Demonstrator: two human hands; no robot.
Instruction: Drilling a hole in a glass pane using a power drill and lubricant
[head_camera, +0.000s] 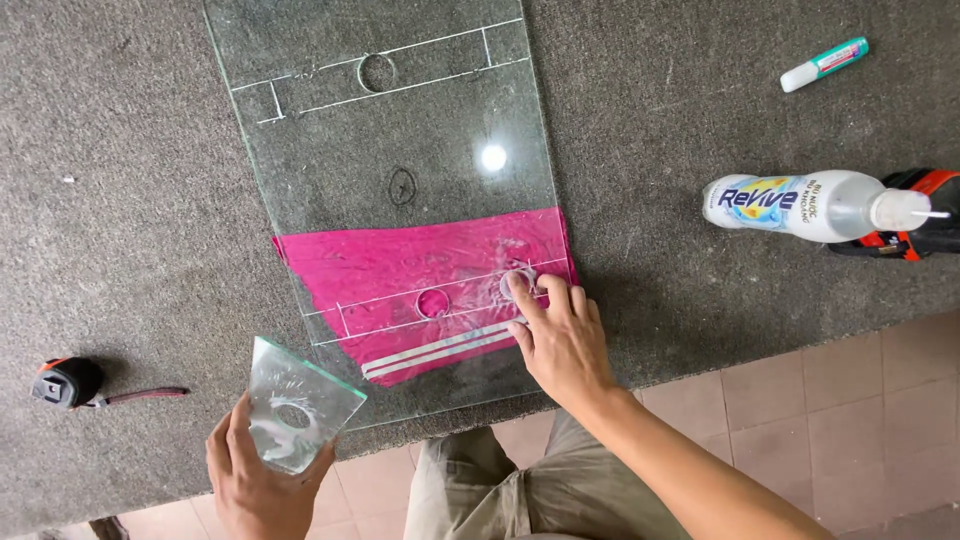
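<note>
left hand (262, 478) gripping, right hand (560, 340) flat

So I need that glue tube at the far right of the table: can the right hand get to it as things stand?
Probably yes. The right hand holds nothing, only pressing on the glass sheet, and bare tabletop lies between it and the glue tube, though it's a long stretch.

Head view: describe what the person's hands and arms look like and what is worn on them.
Both the left hand and right hand are bare: no gloves, rings, watch or bands visible. The forearms are uncovered, no sleeves in view. Khaki trousers show below.
</note>
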